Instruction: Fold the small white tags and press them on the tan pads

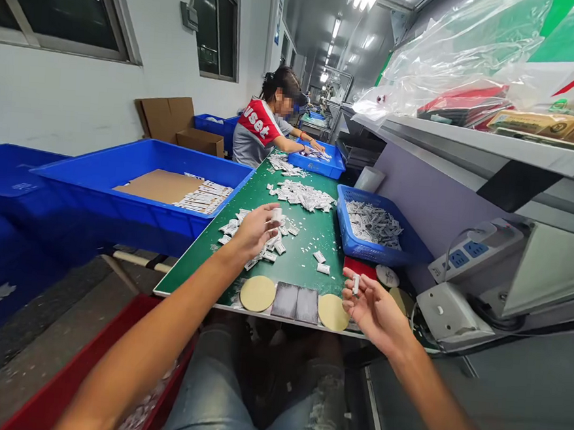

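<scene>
My left hand [258, 229] is over the near pile of small white plastic parts [268, 248], its fingers closed on one white plastic part [276, 213]. At the front right of the green table [310, 236], my right hand [366, 306] is turned palm up. A small white plastic part [355, 284] is held between its thumb and fingers. Two loose white parts [322, 268] lie on the table between my hands. Along the front edge are a left round yellowish pad [258, 293], dark grey rectangular pads [296, 303] and a right round pad [333, 312].
A blue basket [346, 245] full of white parts stands at the right. Farther back, a co-worker [264, 125] reaches into a blue tray [337, 169]. A large blue bin [135, 201] borders the table's left side. A power strip [476, 248] and shelf [493, 144] are at right.
</scene>
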The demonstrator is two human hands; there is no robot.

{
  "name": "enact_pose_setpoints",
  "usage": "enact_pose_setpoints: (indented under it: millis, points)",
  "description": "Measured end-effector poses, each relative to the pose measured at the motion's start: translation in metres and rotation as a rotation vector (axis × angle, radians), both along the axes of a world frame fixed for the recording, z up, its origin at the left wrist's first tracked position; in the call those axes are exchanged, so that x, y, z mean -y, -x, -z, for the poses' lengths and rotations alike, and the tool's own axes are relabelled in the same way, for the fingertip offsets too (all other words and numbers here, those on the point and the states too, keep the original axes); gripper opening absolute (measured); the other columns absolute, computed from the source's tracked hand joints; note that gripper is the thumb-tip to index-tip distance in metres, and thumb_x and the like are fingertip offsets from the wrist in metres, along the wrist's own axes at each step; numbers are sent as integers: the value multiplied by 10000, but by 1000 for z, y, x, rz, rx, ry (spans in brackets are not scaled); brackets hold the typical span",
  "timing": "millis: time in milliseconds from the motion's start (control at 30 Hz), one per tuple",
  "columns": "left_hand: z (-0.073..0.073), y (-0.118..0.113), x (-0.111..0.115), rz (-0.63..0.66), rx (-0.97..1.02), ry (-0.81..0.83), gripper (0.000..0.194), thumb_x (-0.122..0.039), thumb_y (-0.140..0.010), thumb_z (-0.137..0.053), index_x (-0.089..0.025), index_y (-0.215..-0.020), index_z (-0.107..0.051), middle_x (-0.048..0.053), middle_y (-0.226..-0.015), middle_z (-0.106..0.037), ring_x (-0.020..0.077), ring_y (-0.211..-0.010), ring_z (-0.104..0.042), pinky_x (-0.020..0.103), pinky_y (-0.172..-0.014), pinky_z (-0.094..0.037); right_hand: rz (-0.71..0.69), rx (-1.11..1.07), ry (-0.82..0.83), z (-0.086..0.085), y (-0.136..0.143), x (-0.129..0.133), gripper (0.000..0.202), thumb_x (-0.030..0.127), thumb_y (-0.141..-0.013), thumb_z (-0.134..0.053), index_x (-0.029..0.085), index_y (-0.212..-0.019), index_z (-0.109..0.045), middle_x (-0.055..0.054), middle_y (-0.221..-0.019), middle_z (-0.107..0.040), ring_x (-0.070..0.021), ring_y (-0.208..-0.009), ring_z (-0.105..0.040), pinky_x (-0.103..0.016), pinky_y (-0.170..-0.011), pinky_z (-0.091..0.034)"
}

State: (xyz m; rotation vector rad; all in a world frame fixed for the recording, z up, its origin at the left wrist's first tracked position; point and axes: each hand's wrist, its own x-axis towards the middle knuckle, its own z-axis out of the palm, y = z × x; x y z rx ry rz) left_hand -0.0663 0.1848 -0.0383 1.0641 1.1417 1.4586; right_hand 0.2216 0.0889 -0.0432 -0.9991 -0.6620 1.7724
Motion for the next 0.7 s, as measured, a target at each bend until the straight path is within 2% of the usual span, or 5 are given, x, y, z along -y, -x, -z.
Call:
enact_pose_setpoints:
  millis: [133,267,400,500,700]
  points:
    - [6,1,63,-35,225,18,305,-292,-835,-598,-160,-1110,-595,78,-985,-643,78,-690,-597,196,-607,-478,-49,97,-70,7,5,21,334,226,-798,-713,195,-1129,-679,4,-812,-609,-72,-585,-460,-203,-541,-420]
    - [21,3,114,-141,259,22,402,-298,-869,-556,-141,-1239,-553,110,-1056,-682,89,-662,-592,221,-601,-471,-73,427,-265,21,-5,30,304,382,-907,-580,206,-1142,-659,-40,-873,-646,-117,-617,-490,-258,-573,-423]
    - [31,14,133,-167,-320,-103,346,-370,-933,-518,-204,-1232,-575,83,-1084,-707,171,-823,-645,304,-728,-493,-83,1057,-730,32,-16,26,282,407,-955,-517,229,-1050,-714,-87,-1007,-627,-217,-932,-568,-340,-781,-459]
    - [41,22,135,-79,-841,-250,238,-343,-948,-516,-236,-1079,-684,66,-1078,-695,226,-1015,-607,368,-907,-450,-143,1370,-1038,40,-17,19,235,327,-977,-496,227,-1007,-707,-86,-965,-651,-224,-917,-572,-362,-816,-444]
    - [65,21,141,28,-1290,-337,199,-241,-969,-483,-197,-1035,-665,87,-1056,-655,230,-969,-580,346,-846,-453,-227,1774,-1237,47,-12,18,169,192,-976,-500,181,-935,-664,-78,-904,-688,-204,-829,-537,-332,-734,-375]
